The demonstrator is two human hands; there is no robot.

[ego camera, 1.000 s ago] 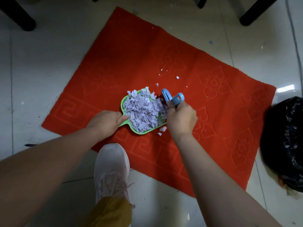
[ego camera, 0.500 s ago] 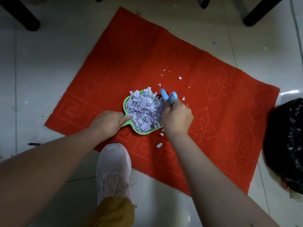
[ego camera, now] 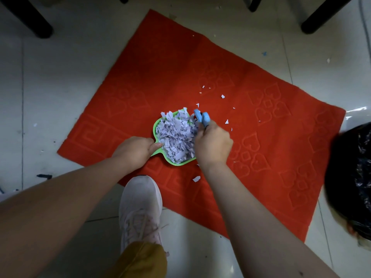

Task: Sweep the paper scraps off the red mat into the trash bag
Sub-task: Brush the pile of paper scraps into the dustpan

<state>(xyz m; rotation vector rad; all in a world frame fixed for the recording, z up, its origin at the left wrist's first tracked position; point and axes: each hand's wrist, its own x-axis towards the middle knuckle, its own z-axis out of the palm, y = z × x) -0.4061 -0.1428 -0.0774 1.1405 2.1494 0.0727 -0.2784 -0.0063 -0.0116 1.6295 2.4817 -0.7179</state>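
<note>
While left hand is gripping handle of green dustpan on red mat, right hand is clutching blue brush. Paper scraps heaping high (overfull); tilting risks spilling before reaching trash bag. Strays lying right of pan.

A white shoe stands on the tiled floor.

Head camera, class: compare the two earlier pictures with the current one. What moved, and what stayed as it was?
The right hand, gripping the blue brush, has swung left against the heap of paper scraps in the green dustpan. One scrap that lay by the pan's rim now lies nearer the mat's front edge. The left hand still holds the pan's handle; the trash bag has not moved.
</note>
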